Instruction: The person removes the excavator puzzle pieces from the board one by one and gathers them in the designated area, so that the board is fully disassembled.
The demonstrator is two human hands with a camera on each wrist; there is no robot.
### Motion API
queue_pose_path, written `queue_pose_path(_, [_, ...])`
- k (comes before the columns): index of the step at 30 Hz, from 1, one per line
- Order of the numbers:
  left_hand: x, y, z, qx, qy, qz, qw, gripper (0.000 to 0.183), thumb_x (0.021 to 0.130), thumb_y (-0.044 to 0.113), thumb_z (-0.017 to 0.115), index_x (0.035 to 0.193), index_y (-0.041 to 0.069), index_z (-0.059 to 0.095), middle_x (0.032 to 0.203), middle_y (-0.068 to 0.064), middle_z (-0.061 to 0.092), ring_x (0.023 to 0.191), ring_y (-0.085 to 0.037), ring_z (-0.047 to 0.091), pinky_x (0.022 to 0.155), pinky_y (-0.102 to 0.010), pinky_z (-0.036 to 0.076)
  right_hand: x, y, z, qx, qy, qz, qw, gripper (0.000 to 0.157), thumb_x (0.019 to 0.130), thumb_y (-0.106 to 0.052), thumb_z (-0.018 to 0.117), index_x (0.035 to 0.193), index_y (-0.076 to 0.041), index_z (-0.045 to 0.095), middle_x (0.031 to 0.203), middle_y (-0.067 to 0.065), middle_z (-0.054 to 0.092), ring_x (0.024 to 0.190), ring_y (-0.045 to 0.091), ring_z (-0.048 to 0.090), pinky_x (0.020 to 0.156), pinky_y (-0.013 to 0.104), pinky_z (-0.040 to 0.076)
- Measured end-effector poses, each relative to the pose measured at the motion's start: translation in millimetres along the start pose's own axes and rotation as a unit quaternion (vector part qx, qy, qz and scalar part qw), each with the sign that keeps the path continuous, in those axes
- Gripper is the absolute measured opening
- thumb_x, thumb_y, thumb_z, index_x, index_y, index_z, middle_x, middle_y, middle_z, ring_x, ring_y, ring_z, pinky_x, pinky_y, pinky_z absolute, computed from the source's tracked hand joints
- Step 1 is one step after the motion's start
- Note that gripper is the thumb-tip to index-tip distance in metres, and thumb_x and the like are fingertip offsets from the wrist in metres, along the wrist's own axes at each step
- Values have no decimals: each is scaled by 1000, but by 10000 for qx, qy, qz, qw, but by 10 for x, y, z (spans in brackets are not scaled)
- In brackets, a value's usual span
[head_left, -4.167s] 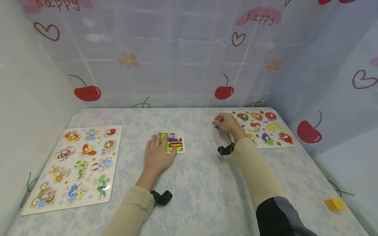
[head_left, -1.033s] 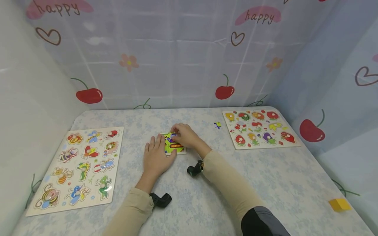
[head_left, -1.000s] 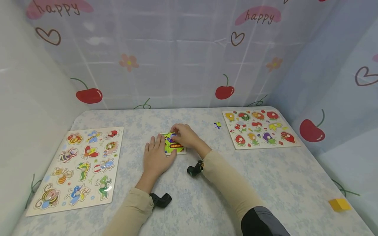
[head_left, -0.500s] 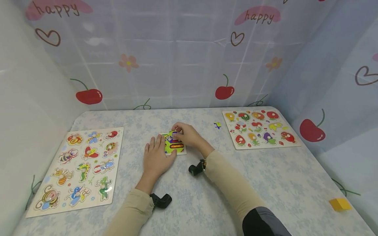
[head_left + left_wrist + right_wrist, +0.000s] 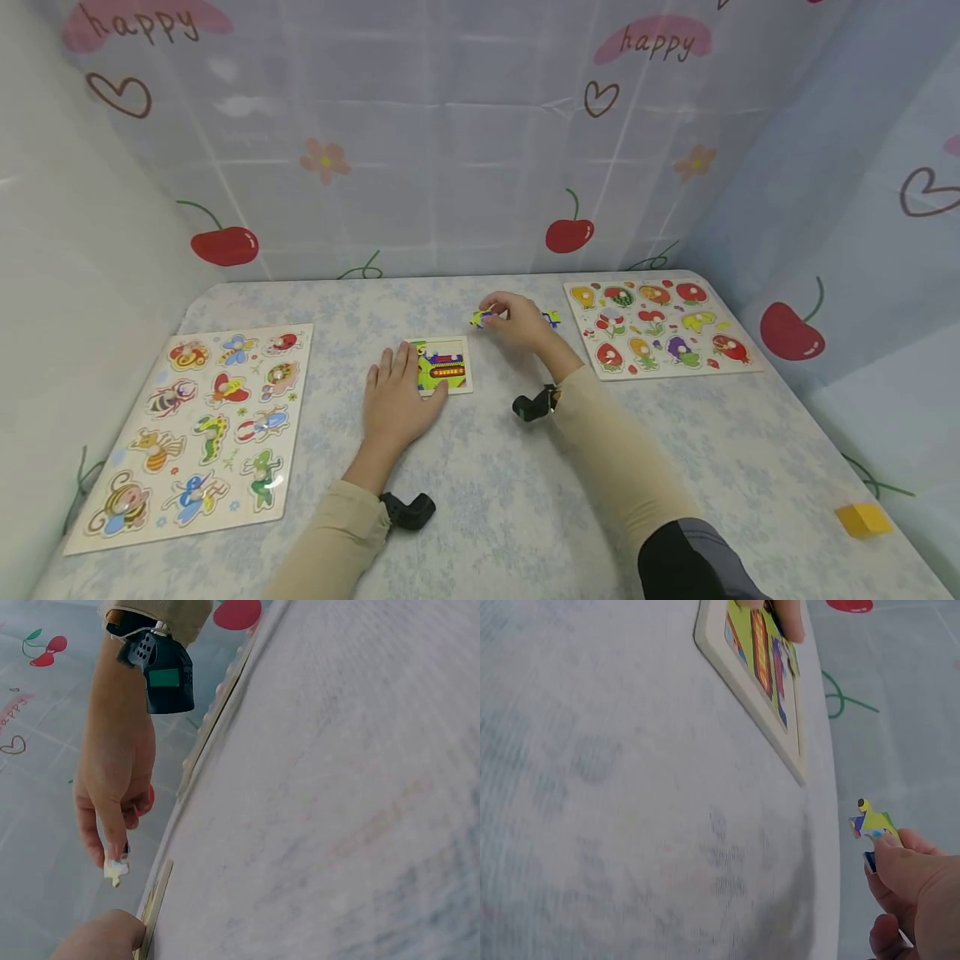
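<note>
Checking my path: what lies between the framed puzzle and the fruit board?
In the head view: the right hand, the piece it pinches, and a loose piece.

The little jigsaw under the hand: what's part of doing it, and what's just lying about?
Seems part of it:
framed jigsaw, under the left hand
jigsaw piece, pinched in the right hand
second jigsaw piece, loose

Just lying about, it seems:
insect puzzle board
fruit puzzle board
yellow block

"Where does the head view look from?"
"Above, facing forward and down across the table (image 5: pixel 480 533)."
"And the wrist views?"
"Closer, low, tipped sideways; both share the right hand (image 5: pixel 922 885) and the puzzle frame (image 5: pixel 751 696)."
</note>
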State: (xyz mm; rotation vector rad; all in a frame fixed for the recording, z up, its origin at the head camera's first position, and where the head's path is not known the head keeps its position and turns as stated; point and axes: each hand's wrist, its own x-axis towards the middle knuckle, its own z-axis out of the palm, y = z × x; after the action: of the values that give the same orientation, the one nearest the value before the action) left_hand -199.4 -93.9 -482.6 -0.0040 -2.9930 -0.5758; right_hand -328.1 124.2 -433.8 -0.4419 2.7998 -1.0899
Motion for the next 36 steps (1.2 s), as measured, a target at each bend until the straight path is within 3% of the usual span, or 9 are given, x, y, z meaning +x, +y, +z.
queue_pose_path(7, [2,-18,19,-23,-29,-24,10000,88,93,64,42,159,10,21,167,-8,18,155,-34,11,125,-55,11,-4,262,-231,-63,118,209,9997,19,98,-24,63,116,-20,66,120,9,64,111,28,58,91,45,49])
queue_pose_path(13, [1,-26,27,-49,4,-8,10000,88,93,64,43,159,9,22,167,-8,18,155,-34,11,124,-55,11,-38,396,-346,-126,38,503,9986,18,99,-24,62,116,-20,65,121,10,62,112,29,57,95,46,49])
queue_pose_path(21, [-1,-24,27,-85,25,-16,10000,88,93,63,44,159,9,22,167,-8,19,155,-34,11,124,-56,11,-31,450,-353,-325,103,646,9973,19,98,-19,63,116,-15,65,115,11,63,107,27,57,96,45,49])
queue_pose_path(30, [5,-17,26,-87,9,-23,10000,88,93,64,42,159,11,21,167,-7,18,155,-33,10,125,-55,10,-20,420,-332,-1103,271,814,9902,17,97,-22,64,114,-18,66,109,9,65,112,30,49,97,49,44])
queue_pose_path(33, [5,-14,27,-94,17,-29,9999,87,93,64,43,159,11,22,167,-7,18,155,-33,10,125,-55,11,-16,417,-325,-1278,310,765,9884,17,97,-20,64,113,-17,67,106,9,65,112,31,48,111,51,36])
queue_pose_path(36, [-1,-7,22,-92,14,-37,9999,87,93,63,43,159,10,22,167,-7,18,155,-34,11,125,-55,11,-1,420,-312,-1448,345,687,9865,17,96,-19,65,113,-16,68,104,9,66,111,31,50,124,50,19])
